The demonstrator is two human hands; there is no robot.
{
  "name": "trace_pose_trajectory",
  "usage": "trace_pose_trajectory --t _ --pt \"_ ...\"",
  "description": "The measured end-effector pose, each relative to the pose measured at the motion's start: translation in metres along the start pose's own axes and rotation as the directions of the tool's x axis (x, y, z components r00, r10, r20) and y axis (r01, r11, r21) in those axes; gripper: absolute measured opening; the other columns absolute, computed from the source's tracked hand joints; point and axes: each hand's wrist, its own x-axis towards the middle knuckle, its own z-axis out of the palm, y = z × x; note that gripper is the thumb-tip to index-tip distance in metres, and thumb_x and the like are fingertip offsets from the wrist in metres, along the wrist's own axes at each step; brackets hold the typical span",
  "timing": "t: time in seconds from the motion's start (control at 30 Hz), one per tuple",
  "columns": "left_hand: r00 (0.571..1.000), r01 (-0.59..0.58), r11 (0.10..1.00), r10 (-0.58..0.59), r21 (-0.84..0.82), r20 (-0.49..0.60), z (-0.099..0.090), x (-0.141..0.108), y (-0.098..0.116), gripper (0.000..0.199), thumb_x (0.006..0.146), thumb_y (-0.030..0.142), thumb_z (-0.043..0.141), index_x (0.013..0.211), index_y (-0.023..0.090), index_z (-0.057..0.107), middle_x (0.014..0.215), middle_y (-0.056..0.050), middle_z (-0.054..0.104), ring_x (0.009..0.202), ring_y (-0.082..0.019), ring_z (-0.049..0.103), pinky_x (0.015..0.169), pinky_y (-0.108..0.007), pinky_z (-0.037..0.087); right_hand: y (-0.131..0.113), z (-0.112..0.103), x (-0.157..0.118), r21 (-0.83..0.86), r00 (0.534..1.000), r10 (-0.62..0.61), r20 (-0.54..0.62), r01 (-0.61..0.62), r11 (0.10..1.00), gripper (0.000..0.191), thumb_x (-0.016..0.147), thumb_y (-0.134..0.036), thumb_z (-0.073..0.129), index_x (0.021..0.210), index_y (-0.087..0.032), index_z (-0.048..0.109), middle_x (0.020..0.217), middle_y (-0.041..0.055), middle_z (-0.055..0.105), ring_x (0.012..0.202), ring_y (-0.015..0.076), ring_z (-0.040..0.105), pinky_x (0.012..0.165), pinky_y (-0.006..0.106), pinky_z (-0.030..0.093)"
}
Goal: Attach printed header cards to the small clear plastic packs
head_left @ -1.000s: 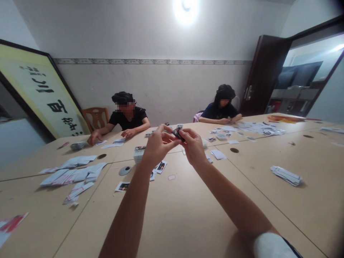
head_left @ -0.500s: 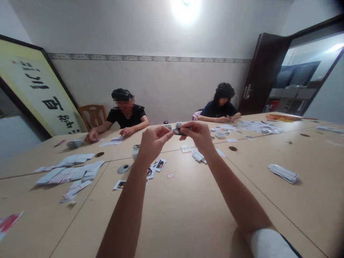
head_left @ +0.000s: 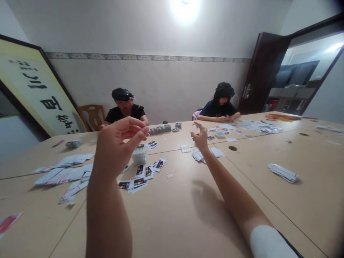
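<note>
My left hand [head_left: 120, 141] is raised above the left part of the table, its thumb and fingertips pressed together; anything between them is too small to make out. Farther right, my right hand [head_left: 200, 137] hovers with its fingers curved and apart, holding nothing that I can see. Beyond and between the hands stands a row of small clear packs [head_left: 160, 129]. A stack of clear plastic boxes [head_left: 139, 156] rises just right of my left wrist. Printed picture cards [head_left: 148, 172] lie scattered in front of it.
Piles of white paper slips [head_left: 61, 175] cover the left side. More slips [head_left: 199, 155] lie below my right hand beside a clear tray [head_left: 185, 148]. A folded bundle [head_left: 283, 173] is on the right. Two people sit across the table [head_left: 172, 215].
My hands have moved apart, the left one leftward and nearer. The small dark item between them is no longer visible there. My right fingers have opened.
</note>
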Motion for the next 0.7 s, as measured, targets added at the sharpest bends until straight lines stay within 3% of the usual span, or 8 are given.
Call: trace_pose_trajectory --t 0.17,0.27,0.4,0.47,0.6,0.7 --pt "1.000 -0.020 1.000 0.020 0.017 -0.008 -0.003 -0.002 0.004 0.004 0.083 0.025 0.075 0.086 0.021 0.074 0.071 0.004 0.072 0.067 -0.010 0.070 0.068 -0.020 0.061 0.042 0.028 -0.025 -0.251 0.980 0.025 0.196 0.025 0.968 0.095 0.078 -0.010 0.063 0.164 -0.023 0.023 0.124 0.0145 0.062 0.086 0.0231 0.065 0.088 0.042 0.055" --pt "1.000 -0.008 0.999 0.008 0.036 0.001 -0.007 -0.001 0.006 0.006 0.084 0.023 0.073 0.087 0.018 0.073 0.071 0.003 0.072 0.067 -0.010 0.069 0.067 -0.021 0.061 0.059 0.040 -0.045 -0.373 0.947 0.022 0.322 0.106 0.922 0.094 0.080 -0.006 0.061 0.164 -0.025 0.022 0.124 0.0137 0.064 0.103 0.0259 0.064 0.092 0.039 0.052" --pt "1.000 -0.008 1.000 0.008 0.026 0.006 -0.011 -0.001 0.003 0.006 0.083 0.022 0.073 0.086 0.017 0.072 0.073 0.002 0.073 0.067 -0.011 0.070 0.068 -0.022 0.061 0.069 0.049 -0.059 -0.498 0.917 0.017 0.399 0.200 0.844 0.090 0.085 -0.008 0.059 0.164 -0.027 0.020 0.138 0.0164 0.059 0.124 0.0274 0.057 0.101 0.039 0.046" --pt "1.000 -0.010 1.000 0.010 0.017 -0.020 -0.013 -0.001 0.000 0.005 0.082 0.022 0.074 0.084 0.018 0.072 0.071 0.003 0.073 0.066 -0.010 0.070 0.067 -0.022 0.061 0.070 0.051 -0.059 -0.548 0.908 0.028 0.419 0.228 0.805 0.091 0.086 -0.011 0.062 0.165 -0.026 0.020 0.135 0.0171 0.062 0.123 0.0287 0.058 0.102 0.040 0.045" --pt "0.985 -0.062 0.997 0.068 0.038 -0.157 -0.015 -0.001 0.000 0.004 0.079 0.020 0.076 0.080 0.019 0.072 0.066 0.004 0.072 0.062 -0.009 0.069 0.063 -0.019 0.058 0.069 0.050 -0.058 -0.626 0.894 0.078 0.441 0.245 0.740 0.089 0.088 -0.019 0.066 0.164 -0.021 0.021 0.107 0.0153 0.073 0.101 0.0306 0.067 0.090 0.041 0.047" --pt "0.926 -0.180 0.983 0.178 0.027 -0.334 -0.014 -0.009 0.007 0.008 0.077 0.022 0.077 0.083 0.021 0.071 0.075 0.004 0.071 0.070 -0.009 0.069 0.068 -0.020 0.058 0.068 0.048 -0.060 -0.653 0.895 0.079 0.438 0.257 0.712 0.089 0.088 -0.028 0.070 0.163 -0.020 0.023 0.107 0.0149 0.074 0.100 0.0310 0.067 0.091 0.042 0.045"
